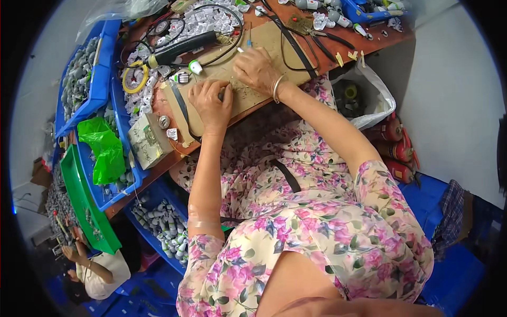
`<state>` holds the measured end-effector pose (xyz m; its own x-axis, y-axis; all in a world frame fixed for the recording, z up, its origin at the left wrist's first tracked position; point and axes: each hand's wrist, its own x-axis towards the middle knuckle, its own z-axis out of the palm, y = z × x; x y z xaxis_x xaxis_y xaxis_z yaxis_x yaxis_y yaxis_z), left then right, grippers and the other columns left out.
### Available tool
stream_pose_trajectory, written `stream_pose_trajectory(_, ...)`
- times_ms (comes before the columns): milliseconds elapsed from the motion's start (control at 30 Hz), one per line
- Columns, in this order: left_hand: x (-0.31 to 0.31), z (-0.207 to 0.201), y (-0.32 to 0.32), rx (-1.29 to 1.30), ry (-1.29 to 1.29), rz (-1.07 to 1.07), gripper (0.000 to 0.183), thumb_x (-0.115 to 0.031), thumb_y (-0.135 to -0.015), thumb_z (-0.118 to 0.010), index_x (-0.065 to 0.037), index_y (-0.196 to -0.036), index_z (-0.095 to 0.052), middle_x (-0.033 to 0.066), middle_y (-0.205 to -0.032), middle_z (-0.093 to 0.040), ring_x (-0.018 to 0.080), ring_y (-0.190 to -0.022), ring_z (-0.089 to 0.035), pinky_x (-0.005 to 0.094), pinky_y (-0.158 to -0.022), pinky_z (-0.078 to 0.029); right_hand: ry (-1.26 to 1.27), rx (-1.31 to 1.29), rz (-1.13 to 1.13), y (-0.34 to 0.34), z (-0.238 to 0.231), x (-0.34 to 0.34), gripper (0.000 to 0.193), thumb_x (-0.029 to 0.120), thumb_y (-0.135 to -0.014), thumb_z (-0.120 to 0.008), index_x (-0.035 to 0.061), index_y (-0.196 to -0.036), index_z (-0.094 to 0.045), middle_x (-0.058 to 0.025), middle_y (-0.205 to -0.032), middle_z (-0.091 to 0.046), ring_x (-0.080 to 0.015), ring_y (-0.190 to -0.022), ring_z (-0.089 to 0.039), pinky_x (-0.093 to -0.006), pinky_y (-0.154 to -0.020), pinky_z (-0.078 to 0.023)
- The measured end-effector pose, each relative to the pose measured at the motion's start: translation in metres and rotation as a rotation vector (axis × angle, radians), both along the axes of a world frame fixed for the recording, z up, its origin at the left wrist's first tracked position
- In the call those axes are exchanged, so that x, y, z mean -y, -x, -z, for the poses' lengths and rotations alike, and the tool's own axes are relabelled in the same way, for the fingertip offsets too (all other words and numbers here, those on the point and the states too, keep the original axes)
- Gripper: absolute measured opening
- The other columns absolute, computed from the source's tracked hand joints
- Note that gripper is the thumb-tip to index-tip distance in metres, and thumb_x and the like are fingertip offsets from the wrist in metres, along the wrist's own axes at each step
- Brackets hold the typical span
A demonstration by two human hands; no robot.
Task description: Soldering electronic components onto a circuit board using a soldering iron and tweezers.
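Both of my hands rest over a brown board (248, 98) at the table's edge. My left hand (211, 104) has its fingers curled around a small dark grey piece (221, 96), mostly hidden by the thumb and fingers. To its upper right, my right hand (257, 71) is closed with its knuckles up. A small white tip (240, 49) shows by its fingers; whether it is held, I cannot tell. Beyond the left hand lie a white-and-green part (195, 67) and a striped part (181, 77). A black cylindrical tool (182, 48) with a cable lies farther back.
White plastic pieces (211, 20) heap at the back beside a yellow tape roll (135, 79). Pliers (330, 43) lie at right, above a lined bin (369, 90). Blue trays (100, 79) of parts flank the left. Fire extinguishers (398, 150) stand right; another person (103, 272) works lower left.
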<state>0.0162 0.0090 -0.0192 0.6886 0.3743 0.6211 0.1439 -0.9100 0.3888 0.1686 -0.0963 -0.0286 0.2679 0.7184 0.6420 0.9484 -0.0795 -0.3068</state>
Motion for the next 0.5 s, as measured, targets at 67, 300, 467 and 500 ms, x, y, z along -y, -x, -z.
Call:
stream_pose_trajectory(67,0.0,0.0,0.0,-0.018,-0.014,-0.008,0.007,-0.018,-0.078,-0.074,-0.013,-0.082,-0.07,0.0017,-0.088,-0.066,0.0258,-0.094,-0.057,0.042,-0.094,-0.035,0.013,0.056,-0.017,0.002,-0.003,0.003,0.019,0.027,-0.091,-0.059,0.0097,-0.083,-0.059,-0.0069,-0.088,-0.059,-0.0263,-0.091,-0.055,-0.0401,-0.087,-0.038)
stream_pose_trajectory(300,0.004,-0.003,-0.003,-0.031,-0.062,0.002,0.007,-0.016,-0.078,-0.073,-0.013,-0.083,-0.07,0.0029,-0.087,-0.066,0.026,-0.095,-0.057,0.0427,-0.096,-0.035,-0.009,0.028,-0.107,0.005,-0.005,0.009,0.011,0.024,-0.085,-0.066,0.0134,-0.09,-0.066,-0.0032,-0.093,-0.061,-0.0253,-0.099,-0.057,-0.0413,-0.091,-0.038)
stream_pose_trajectory(467,-0.001,0.007,-0.002,-0.132,-0.085,0.043,0.018,-0.017,-0.084,-0.067,-0.009,-0.099,-0.072,0.0118,-0.091,-0.067,0.0316,-0.091,-0.06,0.0437,-0.096,-0.04,-0.016,0.052,-0.085,0.001,0.022,-0.004,0.018,0.028,-0.079,-0.064,0.0107,-0.086,-0.066,-0.011,-0.091,-0.064,-0.0337,-0.087,-0.06,-0.0487,-0.081,-0.045)
stream_pose_trajectory(500,0.001,0.001,0.003,-0.148,-0.077,0.068,0.022,-0.019,-0.089,-0.064,-0.005,-0.104,-0.071,0.0178,-0.096,-0.066,0.0367,-0.093,-0.059,0.0461,-0.088,-0.043,-0.104,-0.01,-0.163,0.005,0.021,-0.01,0.02,0.029,-0.078,-0.064,0.0087,-0.08,-0.062,-0.0125,-0.086,-0.063,-0.0344,-0.083,-0.059,-0.0487,-0.079,-0.046)
